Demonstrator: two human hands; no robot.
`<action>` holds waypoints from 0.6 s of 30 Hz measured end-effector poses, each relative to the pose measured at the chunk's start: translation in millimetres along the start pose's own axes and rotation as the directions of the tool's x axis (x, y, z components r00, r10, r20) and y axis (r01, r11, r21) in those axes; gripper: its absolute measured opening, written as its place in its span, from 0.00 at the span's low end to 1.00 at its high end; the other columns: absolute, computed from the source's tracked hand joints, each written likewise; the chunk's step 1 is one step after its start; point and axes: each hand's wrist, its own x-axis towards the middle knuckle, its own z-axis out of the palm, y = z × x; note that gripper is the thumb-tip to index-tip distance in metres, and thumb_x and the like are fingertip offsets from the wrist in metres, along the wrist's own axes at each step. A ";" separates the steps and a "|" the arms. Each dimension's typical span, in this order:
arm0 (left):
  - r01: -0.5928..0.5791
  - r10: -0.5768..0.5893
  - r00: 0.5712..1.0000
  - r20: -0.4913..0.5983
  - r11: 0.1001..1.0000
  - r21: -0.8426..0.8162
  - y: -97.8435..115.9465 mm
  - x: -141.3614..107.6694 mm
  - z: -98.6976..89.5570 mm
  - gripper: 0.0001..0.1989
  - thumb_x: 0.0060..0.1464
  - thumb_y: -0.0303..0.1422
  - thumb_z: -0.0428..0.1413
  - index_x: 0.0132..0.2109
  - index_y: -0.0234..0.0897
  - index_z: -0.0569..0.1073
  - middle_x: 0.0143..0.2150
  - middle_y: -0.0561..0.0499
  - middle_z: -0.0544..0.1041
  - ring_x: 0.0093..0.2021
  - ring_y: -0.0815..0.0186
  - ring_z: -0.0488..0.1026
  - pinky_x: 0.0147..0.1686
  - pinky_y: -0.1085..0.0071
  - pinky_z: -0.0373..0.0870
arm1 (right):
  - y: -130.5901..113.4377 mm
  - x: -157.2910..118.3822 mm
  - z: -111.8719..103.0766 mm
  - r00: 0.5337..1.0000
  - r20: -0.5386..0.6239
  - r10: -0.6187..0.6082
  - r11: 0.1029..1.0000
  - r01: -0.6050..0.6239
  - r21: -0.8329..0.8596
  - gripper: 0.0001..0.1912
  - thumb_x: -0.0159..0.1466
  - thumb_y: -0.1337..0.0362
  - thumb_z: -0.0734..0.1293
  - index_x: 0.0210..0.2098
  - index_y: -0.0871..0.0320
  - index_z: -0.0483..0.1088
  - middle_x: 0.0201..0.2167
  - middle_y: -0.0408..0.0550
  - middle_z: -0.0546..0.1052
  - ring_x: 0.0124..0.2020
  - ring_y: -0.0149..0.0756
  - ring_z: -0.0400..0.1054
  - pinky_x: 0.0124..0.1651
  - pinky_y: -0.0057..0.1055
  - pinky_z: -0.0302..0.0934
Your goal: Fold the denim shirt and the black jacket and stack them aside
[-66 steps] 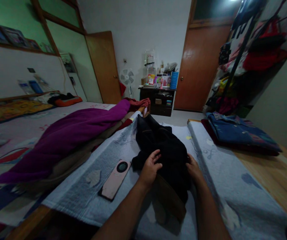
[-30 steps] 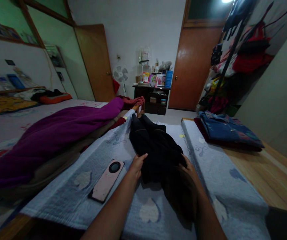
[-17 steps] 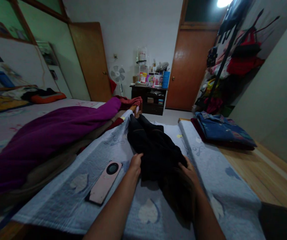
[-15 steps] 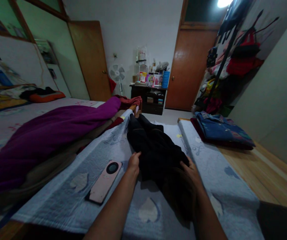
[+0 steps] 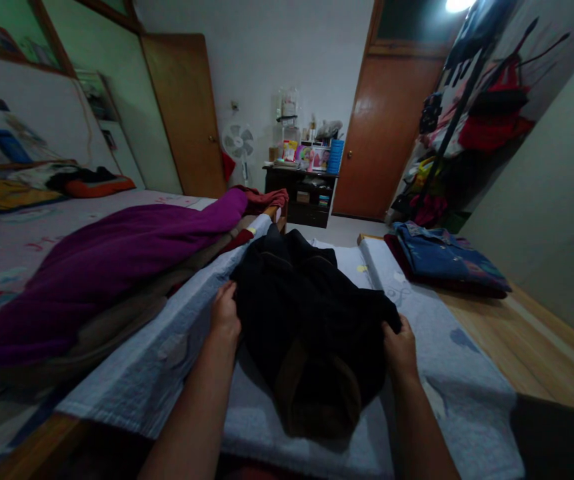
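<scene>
A black jacket (image 5: 311, 307) with a brownish collar band lies spread across the pale blue quilted sheet (image 5: 417, 373), its collar end toward me. My left hand (image 5: 225, 312) is closed on the jacket's left edge. On the opposite side, my right hand (image 5: 399, 343) pinches the right edge, which is lifted slightly into a fold. The far end of the jacket reaches the wooden bed rail. The pink phone seen earlier on the sheet is out of sight.
A folded denim shirt (image 5: 449, 253) rests on dark red cloth at the right. A purple blanket (image 5: 127, 260) lies along the left side over the neighbouring bed. A black cabinet (image 5: 307, 208) and a white fan (image 5: 239, 141) stand by the far wall.
My hands have moved apart, left hand leftward and right hand rightward. The jacket has gone from bunched to spread wider, its collar opening now facing me. The phone has dropped from view.
</scene>
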 end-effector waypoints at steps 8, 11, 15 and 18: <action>-0.674 0.560 0.700 0.442 0.314 0.669 -1.4 -78.1 -3.6 0.36 0.48 0.31 0.59 0.64 0.37 0.57 0.70 0.40 0.44 0.69 0.48 0.40 0.65 0.48 0.39 | -62.2 -35.1 12.7 0.817 0.266 -0.512 0.739 0.577 -0.348 0.27 0.59 0.62 0.61 0.58 0.53 0.62 0.65 0.51 0.57 0.68 0.52 0.41 0.66 0.57 0.34; -0.799 0.447 0.570 0.690 0.107 0.591 -7.5 -96.3 -2.5 0.25 0.51 0.26 0.55 0.58 0.40 0.67 0.68 0.43 0.55 0.69 0.49 0.45 0.66 0.49 0.34 | -63.1 -50.4 27.8 0.721 0.484 -0.496 0.712 0.656 -0.249 0.29 0.60 0.58 0.63 0.61 0.48 0.60 0.64 0.46 0.60 0.68 0.50 0.42 0.66 0.56 0.31; -0.877 0.130 0.480 0.867 0.068 0.476 -27.7 -99.4 -6.7 0.20 0.52 0.25 0.52 0.53 0.42 0.72 0.59 0.45 0.70 0.63 0.55 0.59 0.65 0.53 0.43 | -38.2 -57.2 40.3 0.723 0.627 -0.289 0.740 0.584 -0.333 0.28 0.61 0.53 0.64 0.60 0.48 0.62 0.62 0.48 0.64 0.66 0.53 0.48 0.65 0.58 0.35; -0.857 -0.012 0.516 0.857 -0.016 0.516 -43.8 -95.3 -13.2 0.20 0.52 0.26 0.53 0.54 0.39 0.71 0.58 0.45 0.70 0.62 0.56 0.61 0.64 0.53 0.46 | -20.5 -53.7 41.0 0.758 0.622 -0.196 0.728 0.538 -0.425 0.28 0.63 0.54 0.61 0.61 0.53 0.61 0.63 0.52 0.63 0.64 0.49 0.53 0.65 0.55 0.40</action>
